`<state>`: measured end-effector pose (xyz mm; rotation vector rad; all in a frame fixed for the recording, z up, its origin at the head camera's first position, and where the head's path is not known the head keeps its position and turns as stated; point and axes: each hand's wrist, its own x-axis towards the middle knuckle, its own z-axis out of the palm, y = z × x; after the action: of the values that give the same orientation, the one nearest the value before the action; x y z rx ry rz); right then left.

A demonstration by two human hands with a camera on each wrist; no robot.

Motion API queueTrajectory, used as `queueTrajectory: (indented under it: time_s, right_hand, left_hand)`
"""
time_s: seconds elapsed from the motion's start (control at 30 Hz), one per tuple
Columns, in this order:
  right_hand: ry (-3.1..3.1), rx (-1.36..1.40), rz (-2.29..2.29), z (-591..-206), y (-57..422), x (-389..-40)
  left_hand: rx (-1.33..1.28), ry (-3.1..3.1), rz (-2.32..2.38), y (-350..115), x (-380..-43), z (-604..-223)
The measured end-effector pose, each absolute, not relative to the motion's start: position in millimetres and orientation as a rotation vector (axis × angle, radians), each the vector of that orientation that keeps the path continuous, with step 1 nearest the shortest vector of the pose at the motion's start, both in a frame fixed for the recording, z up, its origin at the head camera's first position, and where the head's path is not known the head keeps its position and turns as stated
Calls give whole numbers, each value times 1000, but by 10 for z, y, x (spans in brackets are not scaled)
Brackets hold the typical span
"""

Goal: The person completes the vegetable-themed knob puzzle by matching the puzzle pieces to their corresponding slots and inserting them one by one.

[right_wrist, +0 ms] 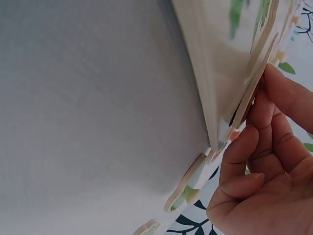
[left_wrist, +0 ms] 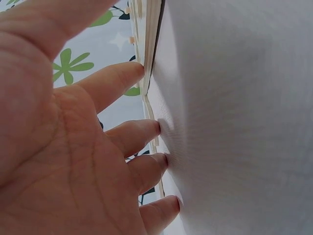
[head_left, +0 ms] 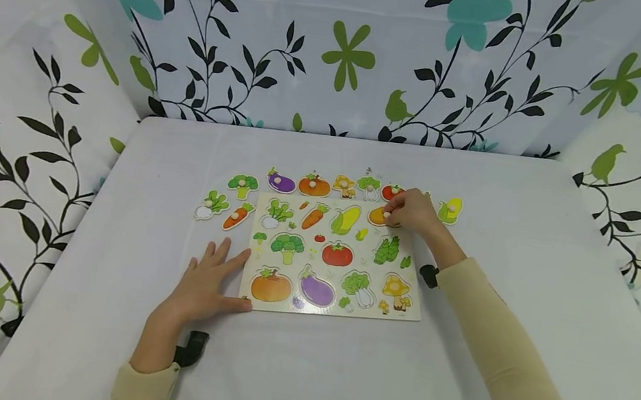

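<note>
The white wooden puzzle board [head_left: 304,225] with printed vegetables lies flat on the table. At its far right corner my right hand [head_left: 412,212] pinches an orange-brown vegetable puzzle piece [head_left: 377,217]. The right wrist view shows this thin piece [right_wrist: 252,90] tilted at the board's surface, most of its face hidden by the fingers. Spread fingers mark my left hand [head_left: 208,287], which rests at the board's left edge, the thumb at its near left corner. In the left wrist view, fingertips of the left hand [left_wrist: 83,142] touch the white cloth and the board's side.
Knobbed vegetable pieces lie around the board: an eggplant [head_left: 282,182], a pumpkin [head_left: 314,185] and mushrooms [head_left: 344,186] beyond it, a carrot [head_left: 238,217] and broccoli [head_left: 243,185] to the left, corn [head_left: 450,210] at the far right. Patterned curtains [head_left: 350,45] enclose the table.
</note>
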<state>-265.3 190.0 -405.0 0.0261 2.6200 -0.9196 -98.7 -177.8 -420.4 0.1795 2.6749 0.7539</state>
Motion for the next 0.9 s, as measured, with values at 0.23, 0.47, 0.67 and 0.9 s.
queueTrajectory:
  time_s: [0.23,0.47,0.67,0.9]
  right_hand:
    - [2608,92,-902,-4051,1903,-2614]
    - [2605,87,-903,-4045,1914,-2603]
    - [2626,21,-892,-4043,1926,-2599]
    - [2692,-4,-931,-3974,2217,-2570]
  left_hand:
    - [175,2679,735,-1749,-982,-4172]
    - [177,2676,738,-1742,-989,-4169]
    - [182,2674,746,-1761,-981,-4177]
    - [183,2674,756,-1759,-973,-4173]
